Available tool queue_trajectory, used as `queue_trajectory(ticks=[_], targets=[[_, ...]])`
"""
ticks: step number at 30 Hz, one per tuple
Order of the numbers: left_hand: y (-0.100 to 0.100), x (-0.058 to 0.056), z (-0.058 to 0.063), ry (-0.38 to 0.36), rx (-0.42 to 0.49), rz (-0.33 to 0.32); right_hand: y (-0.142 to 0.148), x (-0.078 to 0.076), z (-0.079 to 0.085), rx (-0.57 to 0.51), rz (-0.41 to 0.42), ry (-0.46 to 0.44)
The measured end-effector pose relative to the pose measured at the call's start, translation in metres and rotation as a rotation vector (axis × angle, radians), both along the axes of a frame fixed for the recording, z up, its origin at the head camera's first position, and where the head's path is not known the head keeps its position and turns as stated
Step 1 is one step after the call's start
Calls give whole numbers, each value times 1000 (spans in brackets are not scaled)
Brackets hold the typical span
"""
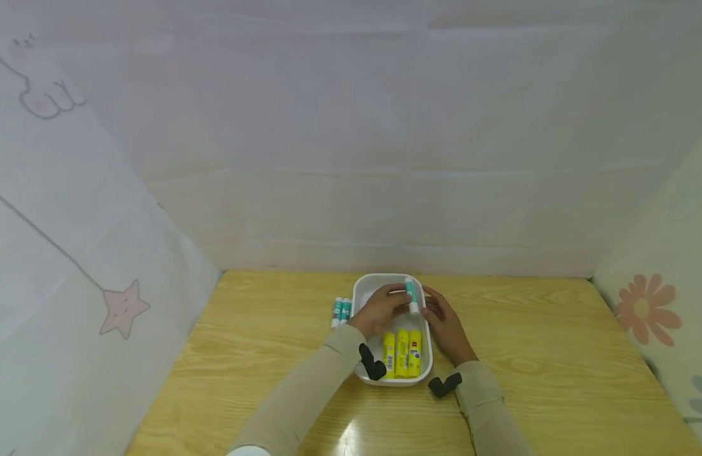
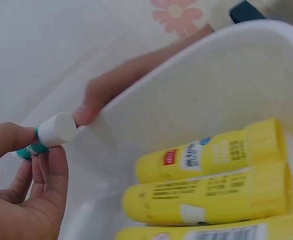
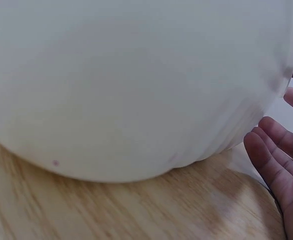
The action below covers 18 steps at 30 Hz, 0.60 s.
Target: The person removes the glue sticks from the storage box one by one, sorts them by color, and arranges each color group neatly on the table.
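Note:
My left hand (image 1: 382, 308) pinches a small teal-and-white glue stick (image 1: 411, 296) between thumb and fingers, over the far part of a white plastic bin (image 1: 379, 278). In the left wrist view the white cap of this glue stick (image 2: 57, 129) points toward the camera. My right hand (image 1: 449, 332) is at the bin's right side, thumb near the rim and fingers loosely extended along the outer wall (image 3: 136, 100). Inside the bin, at its near end, three larger yellow glue sticks (image 1: 402, 353) lie side by side.
Two more teal-and-white glue sticks (image 1: 340, 312) lie side by side on the wooden table (image 1: 259, 342), just left of the bin. Behind the table hangs a pale cloth (image 1: 385, 158), with printed side sheets left and right.

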<state>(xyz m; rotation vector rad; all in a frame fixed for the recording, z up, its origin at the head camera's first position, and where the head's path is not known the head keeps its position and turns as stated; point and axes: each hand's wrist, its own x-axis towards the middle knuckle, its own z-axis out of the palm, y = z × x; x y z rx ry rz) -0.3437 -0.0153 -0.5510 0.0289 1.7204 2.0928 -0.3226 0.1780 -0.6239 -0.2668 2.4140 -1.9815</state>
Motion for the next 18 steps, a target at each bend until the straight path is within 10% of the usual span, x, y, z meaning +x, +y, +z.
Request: queue_trajectory(ticks=[11,18], targets=[[-67,-8,53,120,32,24,1,-2,-6,11,-36,-5],[-136,-9,44,113,-25,104,0,-2,-7,34,-46,-29]])
